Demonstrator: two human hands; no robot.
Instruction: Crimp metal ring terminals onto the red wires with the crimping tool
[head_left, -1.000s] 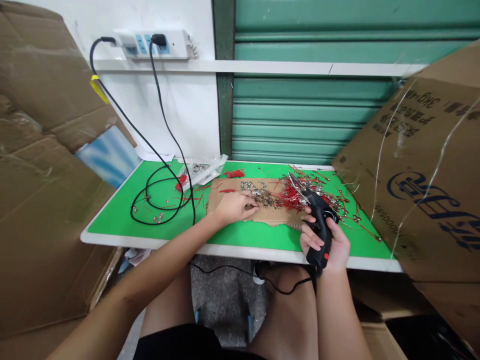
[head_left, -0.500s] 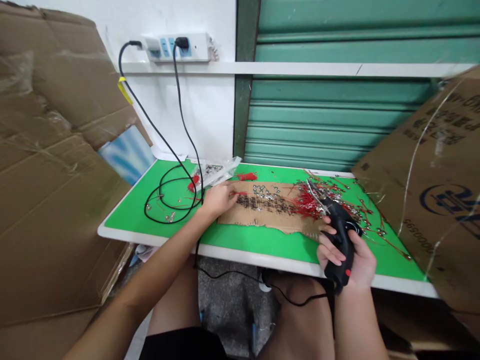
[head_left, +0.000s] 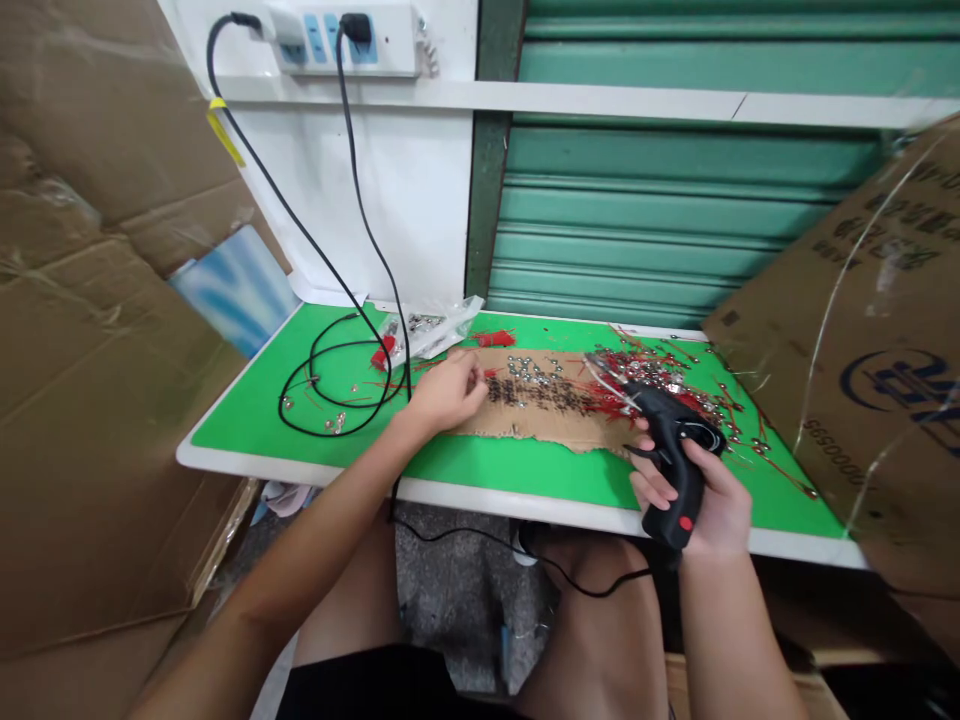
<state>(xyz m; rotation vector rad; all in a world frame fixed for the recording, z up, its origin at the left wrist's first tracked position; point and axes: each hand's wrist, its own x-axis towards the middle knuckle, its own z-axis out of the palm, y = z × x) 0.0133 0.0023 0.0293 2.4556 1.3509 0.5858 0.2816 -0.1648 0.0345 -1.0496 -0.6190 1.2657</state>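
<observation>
My right hand (head_left: 694, 490) is wrapped round the handle of a black soldering gun (head_left: 671, 450), whose metal tip points up and left over a pile of red wires with small silver parts (head_left: 652, 375). My left hand (head_left: 448, 390) lies at the left end of a cardboard strip (head_left: 525, 425), its fingers bent together; what they pinch, if anything, is too small to make out. Small silver pieces (head_left: 536, 368) sit on the strip above a band of dark scorch marks. Thin red wires lie close to my left fingers.
Behind my left hand are a clear plastic bag (head_left: 439, 325) of metal parts and a red wire bundle (head_left: 495, 339). Black cable (head_left: 300, 432) loops over the green table (head_left: 247, 400) from a power strip (head_left: 405, 40). Large cardboard boxes flank both sides.
The view has tilted down and shifted slightly. My left hand has turned a little, with its fingers more curled. The soldering gun, still in my right hand, has swung slightly to a flatter angle.
</observation>
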